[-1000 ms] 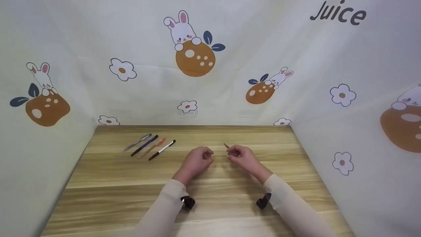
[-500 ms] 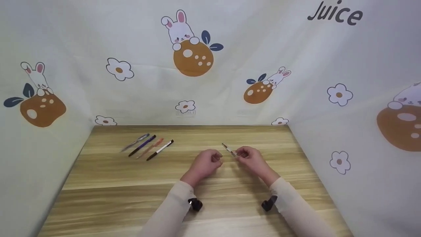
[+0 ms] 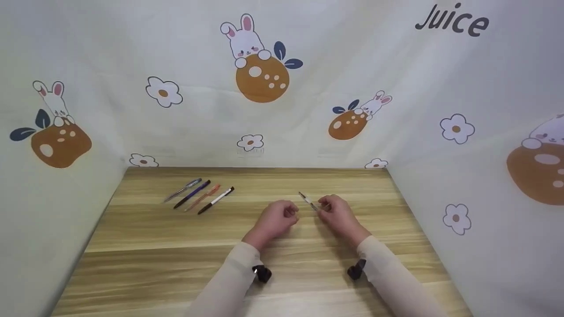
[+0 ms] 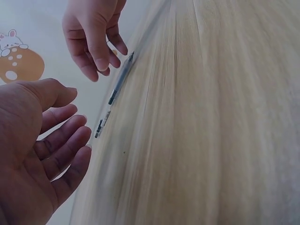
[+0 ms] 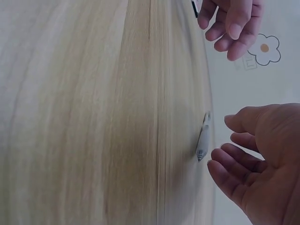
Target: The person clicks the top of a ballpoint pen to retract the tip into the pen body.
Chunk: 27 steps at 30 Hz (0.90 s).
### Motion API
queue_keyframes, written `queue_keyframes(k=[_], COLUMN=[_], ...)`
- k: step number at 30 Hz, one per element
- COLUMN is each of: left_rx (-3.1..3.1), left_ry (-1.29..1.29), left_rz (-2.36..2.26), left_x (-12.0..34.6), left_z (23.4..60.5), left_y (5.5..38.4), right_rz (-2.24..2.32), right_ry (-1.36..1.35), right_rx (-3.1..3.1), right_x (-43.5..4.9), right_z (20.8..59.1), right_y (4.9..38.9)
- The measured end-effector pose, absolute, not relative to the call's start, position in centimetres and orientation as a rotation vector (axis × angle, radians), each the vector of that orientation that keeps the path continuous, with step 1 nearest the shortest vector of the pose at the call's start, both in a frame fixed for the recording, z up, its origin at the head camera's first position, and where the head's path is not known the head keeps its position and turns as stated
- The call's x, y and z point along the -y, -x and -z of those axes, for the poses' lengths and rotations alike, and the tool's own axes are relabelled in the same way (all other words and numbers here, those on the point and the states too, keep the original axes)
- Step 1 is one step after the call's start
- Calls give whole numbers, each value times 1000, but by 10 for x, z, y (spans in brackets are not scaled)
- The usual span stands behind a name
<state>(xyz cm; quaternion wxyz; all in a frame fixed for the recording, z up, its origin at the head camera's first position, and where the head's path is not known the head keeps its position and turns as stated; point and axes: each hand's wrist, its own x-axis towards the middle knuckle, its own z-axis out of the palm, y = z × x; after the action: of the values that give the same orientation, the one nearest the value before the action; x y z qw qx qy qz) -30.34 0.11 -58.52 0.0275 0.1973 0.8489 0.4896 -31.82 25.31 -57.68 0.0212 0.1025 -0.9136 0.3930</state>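
A slim pen (image 3: 308, 200) with a clear, grey and dark body lies slanted on the wooden table (image 3: 176, 273), between the two hands. Just right of it is my right hand (image 3: 341, 215), its fingers loosely bent and holding nothing. The right wrist view shows the pen (image 5: 202, 140) apart from the right hand's fingertips (image 5: 212, 164). To the pen's left hovers my left hand (image 3: 275, 220), fingers loosely curved, with nothing in them. In the left wrist view the pen (image 4: 122, 78) is beyond the left hand (image 4: 42, 140), close to the right hand (image 4: 93, 37).
Several pens lie side by side at the back left: a clear grey one (image 3: 183, 190), a dark blue one (image 3: 192, 194), an orange one (image 3: 202, 197) and a white and black one (image 3: 216, 200). A printed cloth (image 3: 198, 123) walls the table's back and sides.
My right hand has drawn back to the right, uncovering and letting go of the pen. The left hand has shifted slightly right. In the last half second little has moved.
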Motion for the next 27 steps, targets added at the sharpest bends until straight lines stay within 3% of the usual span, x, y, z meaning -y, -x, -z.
queue_keyframes(k=[27], left_rx=[-2607], left_ry=[-614], left_rz=[-1530], left_x=[6], left_z=[584], left_y=[305], right_rz=[-1156], right_ry=[-458], right_rx=[2891], right_x=[-261], right_z=[598], right_y=[339])
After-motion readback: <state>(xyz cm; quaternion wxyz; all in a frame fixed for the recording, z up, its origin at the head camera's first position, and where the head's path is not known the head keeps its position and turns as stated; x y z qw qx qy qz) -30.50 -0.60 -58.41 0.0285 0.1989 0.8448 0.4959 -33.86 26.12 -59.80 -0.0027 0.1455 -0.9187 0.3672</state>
